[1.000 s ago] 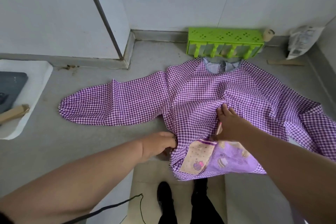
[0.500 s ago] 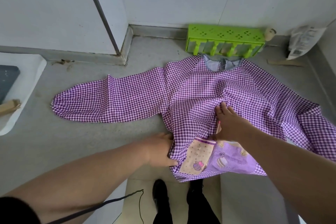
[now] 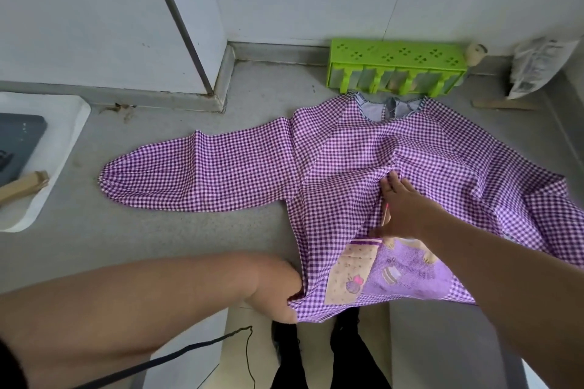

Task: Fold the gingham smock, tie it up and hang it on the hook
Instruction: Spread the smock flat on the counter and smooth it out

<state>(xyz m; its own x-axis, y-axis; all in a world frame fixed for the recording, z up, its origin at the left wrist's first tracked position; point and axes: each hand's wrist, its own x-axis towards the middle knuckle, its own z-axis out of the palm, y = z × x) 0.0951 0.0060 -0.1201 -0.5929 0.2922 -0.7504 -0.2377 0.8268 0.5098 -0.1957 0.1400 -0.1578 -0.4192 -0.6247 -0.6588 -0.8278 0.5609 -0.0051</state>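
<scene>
The purple gingham smock (image 3: 344, 161) lies spread on the grey counter, its neck toward the wall and one sleeve stretched out to the left. A lilac pocket patch (image 3: 388, 275) with cartoon prints sits at its near hem. My left hand (image 3: 278, 287) grips the near left corner of the hem at the counter's edge, its fingers hidden under the cloth. My right hand (image 3: 401, 208) presses flat on the middle of the body, fingers straight, with the cloth ridged up just beyond them. No hook is in sight.
A green plastic rack (image 3: 395, 68) stands against the wall behind the smock's neck. A crumpled plastic bag (image 3: 537, 63) leans in the right corner. At the left, a white tray (image 3: 53, 148) holds a dark device and a wooden piece. A black cord (image 3: 189, 354) hangs below the counter.
My left hand slid down the smock's left edge to the bottom hem corner and took hold of it. My right hand stayed on the body's middle.
</scene>
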